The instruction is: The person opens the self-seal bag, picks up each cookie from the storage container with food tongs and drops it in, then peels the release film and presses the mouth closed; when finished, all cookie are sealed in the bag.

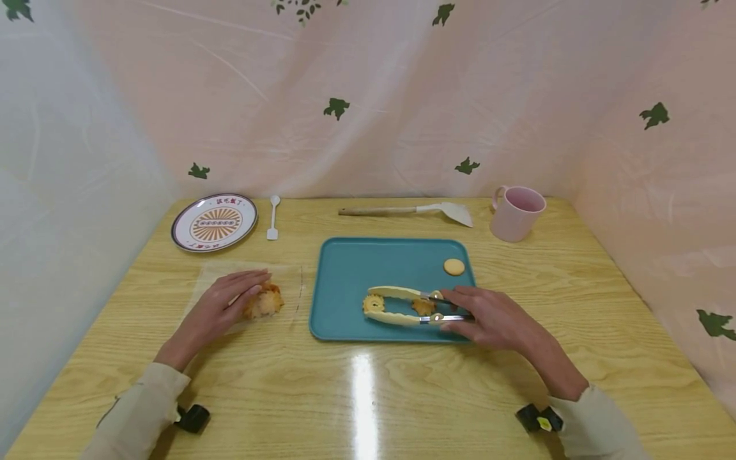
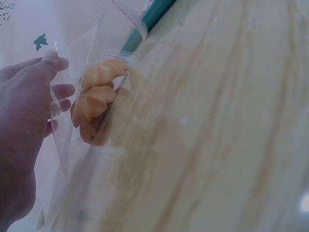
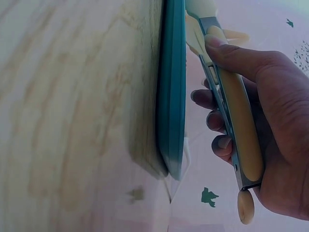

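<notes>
We see the notched cookie (image 1: 373,300) on the teal tray (image 1: 345,271), between the cream tips of the tongs (image 1: 397,317); whether both tips touch it we cannot tell. We judge it light, dry and brittle, with a notched rim that gives some grip but could crumble, so we would take it lightly by opposite edges. A browner cookie (image 1: 423,307) lies farther back between the tongs' arms, and a smooth biscuit (image 1: 454,267) sits near the tray's far right corner. The tongs look stiff and are best held mid-handle, where our right hand (image 1: 499,316) grips them, thumb on one arm and fingers curled at the other, the wrist angled in from the right. Our left hand (image 1: 225,297) reaches in low, palm down, thumb and fingers pinching the film of the clear bag (image 1: 292,281); that looks soft and slippery, with more cookies (image 1: 268,301) inside, on the desk (image 1: 287,383).
</notes>
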Demonstrator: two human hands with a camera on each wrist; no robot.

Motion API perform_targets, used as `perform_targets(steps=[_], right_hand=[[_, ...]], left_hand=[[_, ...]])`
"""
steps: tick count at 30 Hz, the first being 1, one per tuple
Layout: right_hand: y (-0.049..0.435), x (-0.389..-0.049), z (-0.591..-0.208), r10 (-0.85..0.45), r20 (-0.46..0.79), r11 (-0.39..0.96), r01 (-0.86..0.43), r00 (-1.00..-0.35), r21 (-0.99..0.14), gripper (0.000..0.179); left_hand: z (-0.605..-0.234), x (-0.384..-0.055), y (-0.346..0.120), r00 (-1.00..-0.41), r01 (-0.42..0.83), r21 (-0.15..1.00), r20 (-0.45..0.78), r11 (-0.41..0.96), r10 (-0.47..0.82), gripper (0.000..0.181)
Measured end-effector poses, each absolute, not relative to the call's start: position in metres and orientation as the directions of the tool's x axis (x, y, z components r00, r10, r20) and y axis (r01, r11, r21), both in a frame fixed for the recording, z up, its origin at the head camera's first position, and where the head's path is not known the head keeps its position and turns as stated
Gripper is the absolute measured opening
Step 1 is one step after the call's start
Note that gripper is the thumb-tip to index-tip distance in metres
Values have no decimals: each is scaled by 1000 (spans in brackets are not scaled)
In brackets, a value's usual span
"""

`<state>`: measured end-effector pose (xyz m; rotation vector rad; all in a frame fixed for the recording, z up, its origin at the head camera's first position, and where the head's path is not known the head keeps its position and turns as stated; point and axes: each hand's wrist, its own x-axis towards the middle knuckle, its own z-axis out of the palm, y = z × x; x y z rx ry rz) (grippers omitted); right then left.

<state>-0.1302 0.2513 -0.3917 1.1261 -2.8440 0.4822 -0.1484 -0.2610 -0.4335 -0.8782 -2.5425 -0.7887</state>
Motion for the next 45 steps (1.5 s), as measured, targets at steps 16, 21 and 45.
perform_targets(steps=[16,21,45], right_hand=[[238,-147,-392,-690,221,623,-721,-689,-302,47],[228,-154,-391,-696,210,612,-720,-687,-326,44],[164,-181,-391,-740,167,568,-738,-652,-364,49]], left_hand=[[-433,-148,-261,-751,647,394,477,653,457,37],[-433,-147,-260,-752,646,389,472,657,460,37],[-433,-148,-261,-736,662,370,487,652,470,37]])
